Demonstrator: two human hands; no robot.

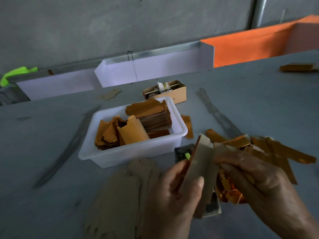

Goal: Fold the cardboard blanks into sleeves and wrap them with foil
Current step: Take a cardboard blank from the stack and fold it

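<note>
My left hand (174, 195) grips a folded cardboard sleeve (202, 163), grey on its face with orange foil along its left edge, thumb pressed on the front. My right hand (255, 178) pinches the sleeve's right edge, fingers curled round it. Below the hands crumpled orange foil (229, 190) shows. A loose pile of orange foil strips (276, 152) lies on the table behind my right hand. Flat brown cardboard blanks (120, 192) lie spread to the left of my left hand.
A white plastic tub (131, 152) holds stacked foil-covered pieces and one finished sleeve (133, 130). Behind it stands a small cardboard box (174, 94) with a tape spool. A dark tray (183, 151) sits behind the sleeve. White bins (155, 69) line the table's back edge.
</note>
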